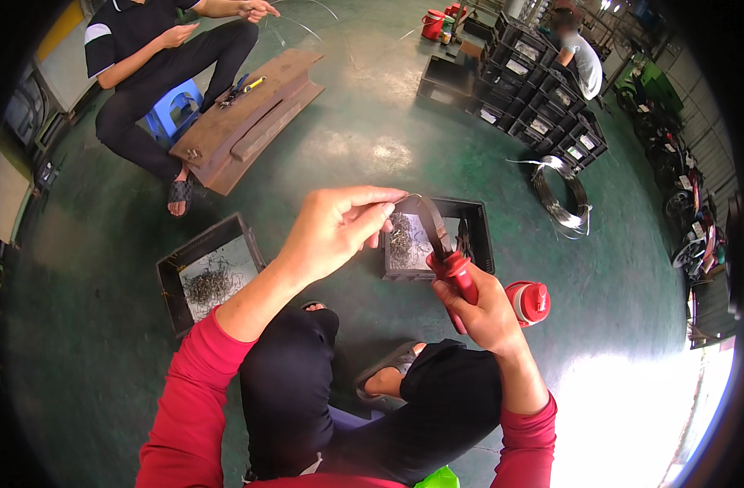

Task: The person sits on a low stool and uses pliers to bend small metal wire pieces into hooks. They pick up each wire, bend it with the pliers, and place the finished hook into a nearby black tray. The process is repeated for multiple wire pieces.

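Note:
My left hand (331, 228) is closed, thumb and forefinger pinching a thin piece of wire (406, 198). In my right hand (490, 313) is a pair of red-handled pliers (441, 244), its dark jaws pointing up toward the left fingertips. The wire runs to the jaw tips, though whether they grip it is too small to tell. Beneath both hands stands a black crate (487, 254) with small bent wire pieces (401, 236) in it. Left of it, a second black crate (174, 285) holds a heap of similar wire pieces (211, 285) on a pale lining.
A red lidded jug (530, 302) stands beside my right hand. Farther right lies a coil of wire (561, 191), near stacked black crates (526, 89). A person (136, 65) sits at a rusty steel beam (250, 118) at the upper left; another person (582, 61) is behind the crates.

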The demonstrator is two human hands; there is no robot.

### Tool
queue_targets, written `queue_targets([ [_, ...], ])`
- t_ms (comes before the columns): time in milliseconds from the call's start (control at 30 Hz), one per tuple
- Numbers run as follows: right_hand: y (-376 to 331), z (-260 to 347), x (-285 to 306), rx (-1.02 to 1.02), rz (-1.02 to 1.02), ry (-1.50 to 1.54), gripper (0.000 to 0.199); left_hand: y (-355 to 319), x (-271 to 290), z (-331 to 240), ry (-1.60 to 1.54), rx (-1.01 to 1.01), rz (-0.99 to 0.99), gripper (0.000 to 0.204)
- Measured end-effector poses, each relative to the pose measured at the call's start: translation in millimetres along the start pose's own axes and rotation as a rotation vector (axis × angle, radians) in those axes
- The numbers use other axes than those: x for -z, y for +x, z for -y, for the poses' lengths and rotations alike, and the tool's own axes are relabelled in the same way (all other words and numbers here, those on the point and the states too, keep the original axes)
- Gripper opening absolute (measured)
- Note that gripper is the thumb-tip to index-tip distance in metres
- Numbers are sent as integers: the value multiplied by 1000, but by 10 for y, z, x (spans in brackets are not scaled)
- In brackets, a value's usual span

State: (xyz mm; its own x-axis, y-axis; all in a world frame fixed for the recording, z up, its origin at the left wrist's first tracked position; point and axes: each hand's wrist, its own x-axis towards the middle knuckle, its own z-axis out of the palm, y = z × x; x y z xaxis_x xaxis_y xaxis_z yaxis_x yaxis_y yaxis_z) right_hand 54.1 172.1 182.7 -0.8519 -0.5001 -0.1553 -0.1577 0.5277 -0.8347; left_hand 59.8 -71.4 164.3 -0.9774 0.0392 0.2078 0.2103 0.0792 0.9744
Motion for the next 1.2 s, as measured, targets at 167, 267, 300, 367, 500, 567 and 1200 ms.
queue_targets([
  [167,13,-36,-35,26,-10,-9,34,-28,-53,-53,41,-26,29,31],
  [267,29,-53,-51,47,-29,-42,33,-37,-51,-60,57,18,37,29],
  [300,31,-57,-51,66,-36,-43,33,-34,-59,-51,88,20,24,28],
  [367,32,-63,-56,44,-43,-73,32,-20,-92,-16,122,-45,-4,27],
  [500,32,-76,-74,96,-68,-65,32,35,-122,49,197,-208,-55,26],
  [567,41,-81,-78,84,-76,-62,32,16,-119,55,201,-149,-25,27],
  [1200,90,-89,-17,34,85,52,31,-37,-120,-46,-249,234,79,31],
])
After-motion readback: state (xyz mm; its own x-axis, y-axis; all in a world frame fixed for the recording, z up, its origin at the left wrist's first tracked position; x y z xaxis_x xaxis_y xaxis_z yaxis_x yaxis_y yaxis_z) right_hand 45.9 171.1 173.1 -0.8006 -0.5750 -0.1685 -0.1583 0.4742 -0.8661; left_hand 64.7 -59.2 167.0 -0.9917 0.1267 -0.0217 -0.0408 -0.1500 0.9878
